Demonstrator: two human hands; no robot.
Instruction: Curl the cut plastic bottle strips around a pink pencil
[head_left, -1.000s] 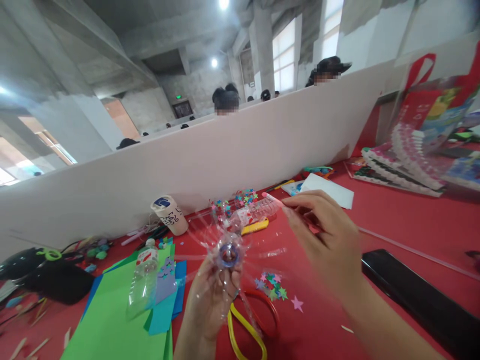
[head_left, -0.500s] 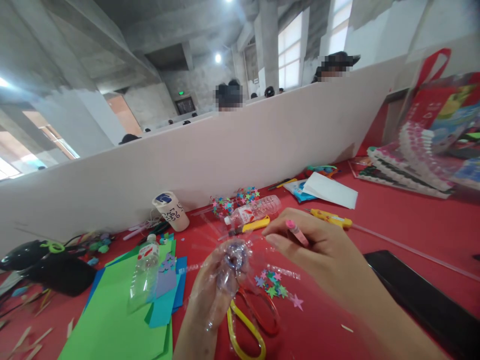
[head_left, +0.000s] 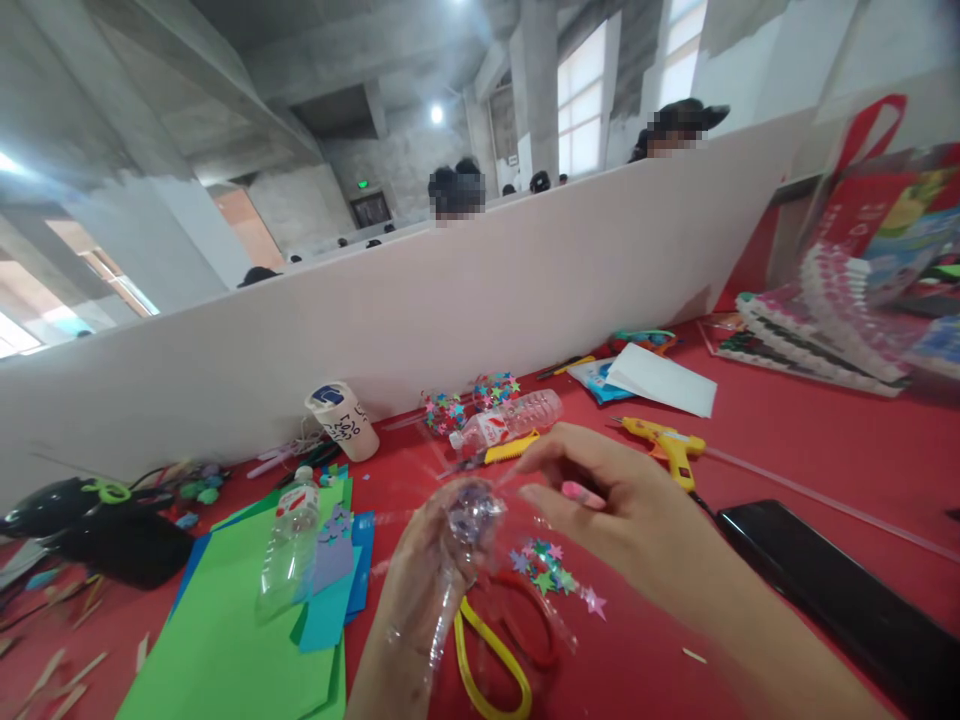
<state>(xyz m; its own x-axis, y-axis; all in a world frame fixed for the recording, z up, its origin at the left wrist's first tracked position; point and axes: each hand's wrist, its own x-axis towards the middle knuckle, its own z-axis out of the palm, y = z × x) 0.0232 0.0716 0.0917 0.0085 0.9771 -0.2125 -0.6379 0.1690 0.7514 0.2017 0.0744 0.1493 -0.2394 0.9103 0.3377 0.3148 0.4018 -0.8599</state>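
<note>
My left hand (head_left: 427, 560) is closed around a clear plastic bottle piece (head_left: 474, 515) cut into thin strips that fan outward. One long strip hangs down over the left wrist. My right hand (head_left: 600, 490) is just right of it, with a pink pen-like stick (head_left: 583, 494) tucked in its curled fingers. Thumb and forefinger reach toward the strips; I cannot tell whether they touch one. Under the hands lie scissors (head_left: 487, 660) with one yellow and one red handle. Small coloured paper stars (head_left: 547, 566) are scattered beside the scissors.
Green paper (head_left: 240, 610) with an upright clear bottle (head_left: 290, 540) is on the left. Behind my hands are a lying bottle (head_left: 517, 420), a yellow cutter (head_left: 512, 446) and a paper cup (head_left: 345, 420). A glue gun (head_left: 671, 447) and black phone (head_left: 817, 580) lie right. A white partition (head_left: 450, 310) stands behind.
My right hand has turned and shifted slightly, so the pink stick lies flatter and the glue gun shows more. The strips around the plastic piece have swung, one now trailing down my left wrist.
</note>
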